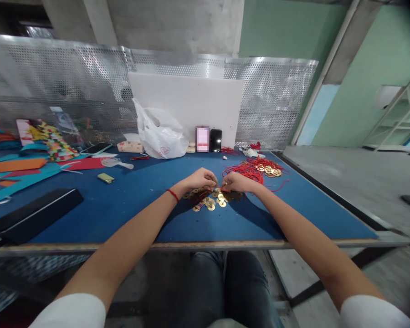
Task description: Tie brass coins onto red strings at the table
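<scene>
Barely apart, left fingers [209,176] and right fingers [227,183] curled inward above brass coins [210,201] on the counter [123,218], red cord [246,173] just beyond (any hold impossible to tell).

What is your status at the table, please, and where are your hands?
Left grip, right grip pinched together above coins. Red cord and more coins beyond right grip.

Both bare forearms [133,239] reach forward from white sleeves [70,312] and angle inward. The left hand [195,179] and right hand [237,182] meet at the middle, knuckles up, their fingers [227,185] curled down, close together. A red cord [172,195] circles the left wrist.
</scene>
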Available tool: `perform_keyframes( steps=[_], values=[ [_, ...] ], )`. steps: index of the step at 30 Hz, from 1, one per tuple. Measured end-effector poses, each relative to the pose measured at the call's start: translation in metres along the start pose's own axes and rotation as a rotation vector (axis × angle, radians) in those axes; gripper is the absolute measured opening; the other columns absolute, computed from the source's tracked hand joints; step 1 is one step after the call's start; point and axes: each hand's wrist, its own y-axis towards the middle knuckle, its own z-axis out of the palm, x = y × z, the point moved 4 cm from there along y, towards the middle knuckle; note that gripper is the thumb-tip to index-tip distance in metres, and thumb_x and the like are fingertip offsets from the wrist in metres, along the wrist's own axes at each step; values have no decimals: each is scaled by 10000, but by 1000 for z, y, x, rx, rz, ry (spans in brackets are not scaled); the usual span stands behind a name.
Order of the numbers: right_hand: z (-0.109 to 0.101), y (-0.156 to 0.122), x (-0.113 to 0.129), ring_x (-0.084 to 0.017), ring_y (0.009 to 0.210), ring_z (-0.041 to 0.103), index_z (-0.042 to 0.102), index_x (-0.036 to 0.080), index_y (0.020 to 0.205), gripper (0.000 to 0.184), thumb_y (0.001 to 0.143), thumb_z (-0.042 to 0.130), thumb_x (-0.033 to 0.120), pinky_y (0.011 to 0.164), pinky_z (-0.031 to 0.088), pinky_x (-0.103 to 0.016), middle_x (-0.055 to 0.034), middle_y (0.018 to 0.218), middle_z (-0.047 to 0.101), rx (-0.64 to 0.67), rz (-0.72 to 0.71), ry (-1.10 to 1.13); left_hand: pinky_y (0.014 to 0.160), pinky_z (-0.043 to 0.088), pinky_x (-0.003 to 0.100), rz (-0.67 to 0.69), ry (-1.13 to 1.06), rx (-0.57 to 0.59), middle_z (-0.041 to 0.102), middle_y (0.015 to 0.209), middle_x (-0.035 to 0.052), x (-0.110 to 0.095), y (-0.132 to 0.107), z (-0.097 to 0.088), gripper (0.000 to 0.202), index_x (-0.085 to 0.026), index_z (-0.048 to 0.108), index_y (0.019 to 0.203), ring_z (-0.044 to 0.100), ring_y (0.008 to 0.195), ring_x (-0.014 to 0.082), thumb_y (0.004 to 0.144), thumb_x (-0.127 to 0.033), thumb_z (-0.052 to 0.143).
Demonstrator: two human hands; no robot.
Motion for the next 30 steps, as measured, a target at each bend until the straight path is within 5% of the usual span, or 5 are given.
perform_keyframes(
  steps=[11,18,25,30],
  values=[
    [-16,0,-4,-112,597,406,649,135,666,330,768,534,427,580,305,-237,3,600,525,-235,-57,49,573,493,243,-21,-20,-145,647,594,35,-2,-1,3,62,-94,671,721,607,554,131,682,-137,650],
    [-12,-1,10,-90,553,285,490,155,528,376,776,486,437,533,223,-242,33,534,326,-219,-81,43,616,497,253,1,-67,-181,672,660,37,-3,-1,4,69,-112,678,738,620,617,135,684,-152,662],
    [-11,-2,16,-101,585,362,615,127,653,338,777,498,419,554,265,-232,14,578,442,-255,-87,83,611,455,248,5,-106,-195,671,667,39,-13,-7,5,120,-107,679,736,598,626,134,674,-207,701],
    [-11,0,16,-95,559,334,579,136,595,360,779,492,432,541,243,-239,21,551,412,-261,-86,98,596,437,246,-7,-121,-203,661,646,37,-17,-7,6,120,-105,671,728,585,611,132,659,-194,712]
  ],
)
